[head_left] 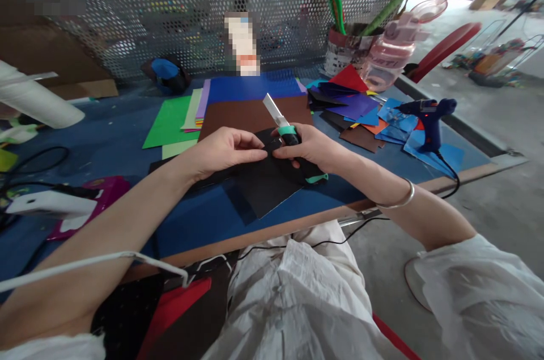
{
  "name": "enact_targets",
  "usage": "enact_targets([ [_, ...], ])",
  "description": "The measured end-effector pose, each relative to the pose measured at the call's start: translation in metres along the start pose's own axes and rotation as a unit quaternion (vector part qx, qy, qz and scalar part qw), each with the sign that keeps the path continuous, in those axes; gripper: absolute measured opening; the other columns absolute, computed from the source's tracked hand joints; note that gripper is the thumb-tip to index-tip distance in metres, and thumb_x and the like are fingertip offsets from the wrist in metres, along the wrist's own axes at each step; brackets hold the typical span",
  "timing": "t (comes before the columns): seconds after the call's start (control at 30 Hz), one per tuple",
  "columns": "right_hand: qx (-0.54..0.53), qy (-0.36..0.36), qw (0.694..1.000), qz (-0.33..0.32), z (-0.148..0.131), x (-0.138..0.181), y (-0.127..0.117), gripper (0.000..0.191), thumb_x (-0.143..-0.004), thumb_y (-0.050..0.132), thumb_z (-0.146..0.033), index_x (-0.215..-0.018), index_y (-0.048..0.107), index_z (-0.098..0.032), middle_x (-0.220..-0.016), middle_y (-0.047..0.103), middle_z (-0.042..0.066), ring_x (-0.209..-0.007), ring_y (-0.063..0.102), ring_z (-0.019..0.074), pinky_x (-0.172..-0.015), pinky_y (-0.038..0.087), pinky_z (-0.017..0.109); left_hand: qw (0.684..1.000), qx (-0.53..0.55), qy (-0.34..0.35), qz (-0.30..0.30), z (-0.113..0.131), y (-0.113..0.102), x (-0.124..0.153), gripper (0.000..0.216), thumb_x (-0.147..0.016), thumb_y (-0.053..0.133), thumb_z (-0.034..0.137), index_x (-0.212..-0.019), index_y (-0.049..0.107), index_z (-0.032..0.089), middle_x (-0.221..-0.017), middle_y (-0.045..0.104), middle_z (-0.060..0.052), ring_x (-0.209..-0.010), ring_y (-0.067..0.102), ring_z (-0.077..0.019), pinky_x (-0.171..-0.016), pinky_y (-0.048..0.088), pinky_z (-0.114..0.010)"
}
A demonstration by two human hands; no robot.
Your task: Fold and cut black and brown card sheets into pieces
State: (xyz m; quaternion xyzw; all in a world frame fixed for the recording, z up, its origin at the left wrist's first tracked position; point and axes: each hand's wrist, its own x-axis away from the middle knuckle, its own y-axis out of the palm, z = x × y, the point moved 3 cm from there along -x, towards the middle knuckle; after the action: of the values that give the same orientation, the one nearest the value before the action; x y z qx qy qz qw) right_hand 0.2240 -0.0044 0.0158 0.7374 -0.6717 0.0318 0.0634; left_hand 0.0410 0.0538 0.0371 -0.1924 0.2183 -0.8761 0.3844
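Black sheet [266,193] is at the near edge of the brown sheet [250,113], one corner toward the person; can't tell if it's one layer or more. Left hand [227,149]: thumb and fingertips nearly closed, looks like a pinch on the black sheet. Right hand [310,147]: curled round the utility knife [289,134], blade out and pointing over the brown sheet, thumb near the black sheet. Step looks like positioning by fingertip, knife parked in the palm. Next move calls for a steady pinch, blade clear of left fingers. Glue gun [431,122] sits well right of the brown sheet.
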Motion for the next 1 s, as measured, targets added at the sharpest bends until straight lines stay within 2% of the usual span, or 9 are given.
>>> enact_targets([
  [0.2, -0.025, -0.019, 0.999, 0.027, -0.003, 0.002, -0.001, 0.023, -0.083, 0.075, -0.004, -0.095, 0.061, -0.018, -0.055, 0.056, -0.009, -0.042, 0.052, 0.0074, -0.042, 0.043, 0.018, 0.998, -0.008, -0.048, -0.032, -0.007, -0.013, -0.002, 0.03, -0.06, 0.087, 0.044, -0.084, 0.081, 0.026, -0.085, 0.081, 0.0, -0.072, 0.072, -0.0181, -0.066, 0.057, -0.026],
  [0.3, -0.034, -0.015, 0.999, 0.031, -0.001, 0.001, -0.002, 0.02, -0.086, 0.074, -0.007, -0.093, 0.059, -0.019, -0.052, 0.056, -0.008, -0.043, 0.053, 0.009, -0.042, 0.043, 0.018, 0.997, 0.05, -0.06, -0.007, -0.01, -0.025, -0.006, 0.031, -0.056, 0.09, 0.036, -0.08, 0.076, 0.023, -0.08, 0.08, -0.002, -0.067, 0.072, -0.0184, -0.062, 0.058, -0.027],
  [0.4, -0.032, -0.01, 0.999, 0.019, 0.0, 0.003, 0.0, 0.02, -0.087, 0.073, -0.008, -0.092, 0.057, -0.019, -0.055, 0.058, -0.008, -0.046, 0.055, 0.009, -0.041, 0.044, 0.017, 0.99, 0.126, -0.055, 0.034, -0.014, -0.032, -0.011, 0.04, -0.056, 0.09, 0.03, -0.089, 0.071, 0.023, -0.086, 0.081, -0.005, -0.07, 0.076, -0.0203, -0.064, 0.06, -0.03],
  [0.5, -0.02, -0.022, 0.999, 0.018, -0.002, 0.007, 0.002, 0.02, -0.088, 0.074, -0.009, -0.091, 0.057, -0.019, -0.059, 0.062, -0.007, -0.048, 0.057, 0.0077, -0.04, 0.046, 0.016, 0.987, 0.14, -0.044, 0.062, -0.018, -0.034, -0.015, 0.047, -0.056, 0.09, 0.029, -0.098, 0.068, 0.023, -0.093, 0.081, -0.006, -0.078, 0.078, -0.023, -0.07, 0.063, -0.034],
  [0.7, 0.011, -0.034, 0.999, 0.028, -0.004, 0.023, 0.004, 0.022, -0.088, 0.076, -0.014, -0.077, 0.057, -0.018, -0.058, 0.066, -0.005, -0.044, 0.059, 0.0066, -0.039, 0.048, 0.015, 0.997, 0.057, 0.035, 0.04, -0.012, -0.025, -0.011, 0.059, -0.056, 0.091, 0.046, -0.108, 0.074, 0.022, -0.1, 0.082, -0.006, -0.101, 0.077, -0.0304, -0.086, 0.065, -0.044],
  [0.8, 0.036, 0.0, 0.999, -0.023, -0.001, 0.041, 0.01, 0.019, -0.088, 0.07, -0.011, -0.072, 0.061, -0.016, -0.059, 0.069, -0.002, -0.044, 0.059, 0.0062, -0.04, 0.049, 0.015, 0.996, 0.001, 0.086, 0.029, -0.011, -0.019, -0.008, 0.059, -0.063, 0.088, 0.052, -0.113, 0.076, 0.023, -0.101, 0.082, -0.005, -0.106, 0.076, -0.0309, -0.093, 0.062, -0.046],
  [0.87, 0.052, 0.015, 0.997, -0.052, 0.003, 0.056, 0.014, 0.018, -0.088, 0.068, -0.013, -0.071, 0.064, -0.015, -0.063, 0.07, -0.002, -0.046, 0.061, 0.0059, -0.043, 0.051, 0.015, 0.992, -0.048, 0.109, 0.028, -0.01, -0.016, -0.007, 0.057, -0.069, 0.084, 0.053, -0.117, 0.075, 0.024, -0.097, 0.081, -0.005, -0.102, 0.076, -0.0306, -0.094, 0.061, -0.047],
  [0.93, 0.048, 0.008, 0.998, -0.048, 0.007, 0.068, 0.015, 0.015, -0.087, 0.069, -0.017, -0.073, 0.064, -0.016, -0.066, 0.071, -0.002, -0.049, 0.063, 0.0062, -0.046, 0.053, 0.015, 0.984, -0.108, 0.129, 0.052, -0.006, -0.014, -0.003, 0.053, -0.077, 0.08, 0.05, -0.121, 0.073, 0.022, -0.094, 0.08, -0.005, -0.096, 0.076, -0.0295, -0.089, 0.061, -0.046],
  [1.0, 0.028, -0.012, 0.999, -0.017, 0.009, 0.074, 0.014, 0.013, -0.086, 0.071, -0.02, -0.076, 0.064, -0.017, -0.066, 0.071, -0.003, -0.05, 0.063, 0.0066, -0.047, 0.054, 0.016, 0.956, -0.189, 0.179, 0.137, 0.005, -0.014, 0.008, 0.05, -0.083, 0.079, 0.047, -0.126, 0.07, 0.022, -0.104, 0.079, -0.007, -0.101, 0.074, -0.0294, -0.092, 0.06, -0.046],
])
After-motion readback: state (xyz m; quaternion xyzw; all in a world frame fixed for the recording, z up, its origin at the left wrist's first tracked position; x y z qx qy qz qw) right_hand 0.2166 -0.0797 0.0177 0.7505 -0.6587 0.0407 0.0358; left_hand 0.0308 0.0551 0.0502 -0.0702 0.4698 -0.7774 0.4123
